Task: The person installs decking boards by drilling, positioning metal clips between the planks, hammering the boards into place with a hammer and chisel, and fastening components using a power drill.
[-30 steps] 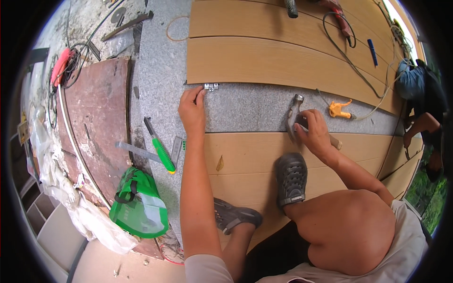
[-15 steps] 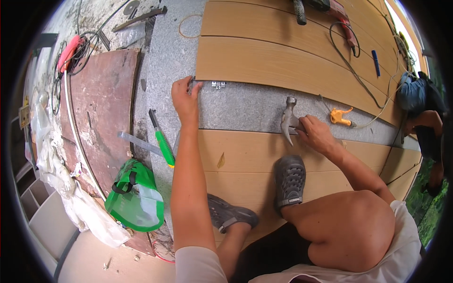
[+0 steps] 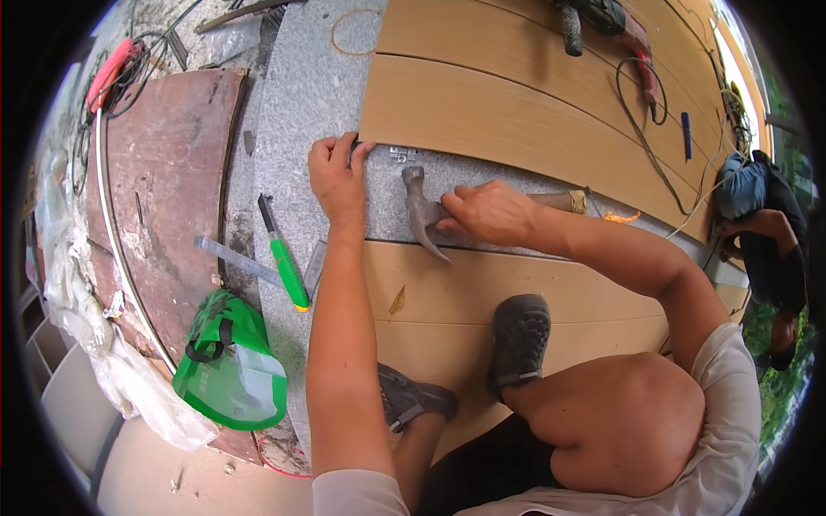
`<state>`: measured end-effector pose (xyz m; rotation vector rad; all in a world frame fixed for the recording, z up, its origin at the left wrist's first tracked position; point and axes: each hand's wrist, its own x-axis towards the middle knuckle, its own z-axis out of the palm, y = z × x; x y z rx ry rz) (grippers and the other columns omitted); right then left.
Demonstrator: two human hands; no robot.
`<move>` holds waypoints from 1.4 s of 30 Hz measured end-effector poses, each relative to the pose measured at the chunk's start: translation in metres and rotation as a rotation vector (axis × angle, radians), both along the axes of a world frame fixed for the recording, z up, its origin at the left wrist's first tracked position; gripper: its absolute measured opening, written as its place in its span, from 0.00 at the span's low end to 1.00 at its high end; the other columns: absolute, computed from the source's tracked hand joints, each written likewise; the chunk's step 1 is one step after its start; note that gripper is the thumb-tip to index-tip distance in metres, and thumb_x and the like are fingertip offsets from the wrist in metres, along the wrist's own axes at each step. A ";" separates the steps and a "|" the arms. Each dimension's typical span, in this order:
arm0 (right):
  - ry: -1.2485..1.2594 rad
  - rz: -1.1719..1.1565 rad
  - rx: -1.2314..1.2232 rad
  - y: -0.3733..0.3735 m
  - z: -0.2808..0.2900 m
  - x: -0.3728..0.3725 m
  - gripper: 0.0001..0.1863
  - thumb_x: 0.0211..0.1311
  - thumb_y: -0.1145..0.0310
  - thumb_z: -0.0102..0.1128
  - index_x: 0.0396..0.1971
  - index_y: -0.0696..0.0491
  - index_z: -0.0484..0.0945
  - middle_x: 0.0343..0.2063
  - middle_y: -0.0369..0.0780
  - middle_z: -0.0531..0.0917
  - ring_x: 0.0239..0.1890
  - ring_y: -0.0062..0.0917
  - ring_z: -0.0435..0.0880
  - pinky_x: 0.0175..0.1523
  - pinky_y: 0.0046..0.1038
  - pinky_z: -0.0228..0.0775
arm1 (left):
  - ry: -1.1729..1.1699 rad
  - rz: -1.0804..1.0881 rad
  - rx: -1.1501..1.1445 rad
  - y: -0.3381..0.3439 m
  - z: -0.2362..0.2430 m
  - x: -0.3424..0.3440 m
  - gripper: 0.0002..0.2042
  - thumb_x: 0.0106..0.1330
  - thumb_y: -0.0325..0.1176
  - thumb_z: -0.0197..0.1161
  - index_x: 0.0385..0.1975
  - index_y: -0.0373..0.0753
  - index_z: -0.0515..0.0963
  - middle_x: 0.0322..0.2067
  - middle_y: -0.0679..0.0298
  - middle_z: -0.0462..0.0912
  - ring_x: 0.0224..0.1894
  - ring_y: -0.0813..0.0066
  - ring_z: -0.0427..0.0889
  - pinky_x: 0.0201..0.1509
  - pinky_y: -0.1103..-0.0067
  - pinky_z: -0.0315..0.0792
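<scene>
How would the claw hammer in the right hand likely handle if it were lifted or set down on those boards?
The claw hammer looks rigid and probably head-heavy: its metal head is bulky beside the slim handle. The right hand grips close to the head, which likely tames that weight. Laid on the flat wooden board, it would probably stay put rather than roll, given its curved claw.

I can't see what my left hand [image 3: 337,176] pinches — too small. My right hand [image 3: 487,211] hides the middle of the hammer [image 3: 422,215]. The drill [image 3: 594,17] is cut off up top.
</scene>
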<state>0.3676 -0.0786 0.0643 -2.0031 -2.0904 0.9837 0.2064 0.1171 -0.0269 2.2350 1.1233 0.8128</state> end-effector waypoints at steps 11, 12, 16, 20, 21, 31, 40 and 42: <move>-0.073 -0.070 0.036 0.016 0.006 -0.003 0.25 0.76 0.46 0.52 0.36 0.56 0.75 0.28 0.47 0.83 0.30 0.48 0.85 0.33 0.45 0.79 | -0.027 -0.010 0.000 0.000 0.001 0.001 0.13 0.58 0.35 0.77 0.42 0.41 0.86 0.37 0.61 0.78 0.41 0.60 0.78 0.44 0.68 0.74; -0.076 -0.074 0.039 0.014 0.009 -0.002 0.25 0.76 0.46 0.52 0.36 0.56 0.75 0.28 0.47 0.83 0.30 0.48 0.85 0.33 0.45 0.79 | -0.045 -0.023 0.011 0.001 0.004 0.003 0.14 0.58 0.35 0.77 0.41 0.41 0.85 0.37 0.61 0.78 0.42 0.60 0.78 0.44 0.68 0.74; -0.108 -0.067 0.029 0.008 0.006 0.000 0.24 0.75 0.46 0.52 0.35 0.56 0.75 0.28 0.47 0.83 0.30 0.47 0.85 0.32 0.44 0.79 | -0.124 -0.080 0.006 0.004 -0.001 -0.003 0.11 0.62 0.31 0.75 0.40 0.36 0.83 0.35 0.60 0.79 0.38 0.63 0.79 0.44 0.71 0.75; -0.163 -0.052 0.005 -0.011 0.004 -0.003 0.24 0.75 0.47 0.54 0.35 0.56 0.75 0.27 0.46 0.83 0.28 0.46 0.85 0.31 0.44 0.79 | -0.134 -0.074 -0.043 -0.006 -0.001 -0.009 0.10 0.59 0.30 0.75 0.37 0.38 0.82 0.34 0.61 0.81 0.39 0.59 0.78 0.45 0.67 0.73; -0.165 -0.058 0.002 -0.014 0.003 -0.002 0.24 0.75 0.47 0.54 0.35 0.56 0.75 0.27 0.46 0.83 0.28 0.46 0.85 0.31 0.44 0.79 | -0.127 -0.050 -0.071 -0.009 0.000 -0.009 0.09 0.59 0.30 0.75 0.37 0.38 0.83 0.33 0.61 0.81 0.38 0.59 0.78 0.45 0.67 0.72; -0.075 -0.171 0.053 -0.037 -0.003 -0.007 0.22 0.74 0.49 0.57 0.36 0.55 0.74 0.29 0.46 0.82 0.27 0.47 0.84 0.30 0.44 0.78 | -0.095 -0.233 -0.146 -0.015 0.007 -0.004 0.06 0.57 0.30 0.76 0.30 0.40 0.84 0.31 0.64 0.83 0.36 0.62 0.79 0.46 0.69 0.71; -0.022 -0.187 0.021 -0.036 -0.003 -0.006 0.24 0.74 0.47 0.55 0.37 0.57 0.75 0.29 0.48 0.84 0.31 0.48 0.86 0.34 0.44 0.79 | -0.041 -0.192 -0.095 -0.027 0.010 0.007 0.05 0.57 0.26 0.76 0.29 0.36 0.85 0.31 0.63 0.84 0.37 0.63 0.80 0.47 0.70 0.72; -0.019 -0.187 0.016 -0.036 -0.004 -0.006 0.24 0.74 0.47 0.55 0.37 0.57 0.75 0.29 0.48 0.84 0.31 0.48 0.86 0.34 0.45 0.79 | -0.053 -0.162 -0.085 -0.031 0.008 0.008 0.06 0.57 0.26 0.76 0.28 0.36 0.84 0.30 0.63 0.84 0.36 0.62 0.79 0.46 0.70 0.72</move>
